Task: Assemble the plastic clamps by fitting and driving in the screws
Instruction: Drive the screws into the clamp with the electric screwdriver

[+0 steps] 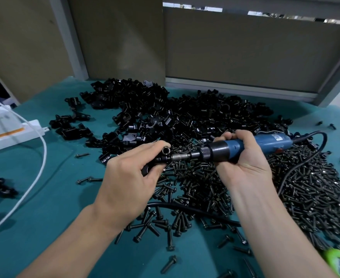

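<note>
Teal bench mat (45,197) under you: your left hand (129,177) pinches a clamp (158,158) at centre, right hand (243,157) grasps the screwdriver (269,141) from 3 o'clock. Hold the bit (180,156) square, clamp braced firmly.

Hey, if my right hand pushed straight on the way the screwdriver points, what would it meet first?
Likely the black clamp pinched in your left hand; the screwdriver your right hand grips looks to be touching it, though depth is unclear.
</note>
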Available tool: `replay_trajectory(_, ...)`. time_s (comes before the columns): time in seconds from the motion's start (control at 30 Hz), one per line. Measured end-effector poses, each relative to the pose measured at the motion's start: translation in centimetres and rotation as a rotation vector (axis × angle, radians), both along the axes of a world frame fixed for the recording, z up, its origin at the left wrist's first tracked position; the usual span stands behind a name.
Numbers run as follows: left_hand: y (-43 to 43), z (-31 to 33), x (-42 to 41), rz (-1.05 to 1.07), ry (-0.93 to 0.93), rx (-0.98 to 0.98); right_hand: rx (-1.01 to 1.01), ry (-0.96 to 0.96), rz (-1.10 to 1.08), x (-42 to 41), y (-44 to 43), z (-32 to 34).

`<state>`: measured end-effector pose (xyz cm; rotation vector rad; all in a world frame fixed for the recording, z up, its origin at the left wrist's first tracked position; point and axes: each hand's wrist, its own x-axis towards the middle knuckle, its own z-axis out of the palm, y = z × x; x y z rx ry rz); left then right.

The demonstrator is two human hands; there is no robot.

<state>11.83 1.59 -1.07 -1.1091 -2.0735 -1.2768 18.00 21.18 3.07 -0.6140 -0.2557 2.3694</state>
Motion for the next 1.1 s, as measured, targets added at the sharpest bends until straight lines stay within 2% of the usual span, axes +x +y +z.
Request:
replay_trajectory(0.1,-0.2,0.0,-0.2,-0.012,0.132,-0.029,-0.021,-0.034,0.007,-0.1,0.2,-0.2)
replay_trajectory(0.17,-0.3,0.0,-0.1,-0.024,0.085,-0.019,-0.020,-0.034,0.007,-0.1,0.3,-0.2)
replay_trajectory(0.23,-0.2,0.1,0.1,-0.032,-0.196,-0.008,0.009,-0.035,-0.007,0.0,0.5,-0.1)
replay_trajectory(0.3,0.4,0.1,0.1,-0.084,-0.596,-0.010,0.073,-0.047,-0.028,0.0,0.7,-0.1)
replay_trajectory(0.37,0.9,0.0,-0.2,-0.140,-0.836,0.021,0.129,-0.054,-0.048,0.0,0.9,0.1)
replay_trajectory(0.47,1.0,0.1,-0.5,-0.156,-0.853,0.032,0.141,-0.050,-0.058,0.0,1.0,0.1)
replay_trajectory(0.57,0.6,0.0,-0.6,-0.129,-0.818,-0.045,0.123,-0.057,-0.055,0.0,1.0,-0.1)
replay_trajectory(0.67,0.7,0.4,-0.2,-0.197,-0.955,-0.077,0.134,-0.082,-0.054,0.1,0.7,-0.4)
replay_trajectory(0.8,0.4,1.4,-1.0,-0.189,-1.167,0.156,0.113,-0.053,-0.019,0.1,0.1,-0.6)
replay_trajectory(1.0,0.4,1.0,-0.6,-0.108,-1.171,0.178,0.196,-0.034,-0.039,-0.2,-0.2,-0.1)
replay_trajectory(1.1,0.5,1.2,-0.6,-0.127,-1.165,0.257,0.138,-0.016,-0.052,0.1,0.1,0.2)
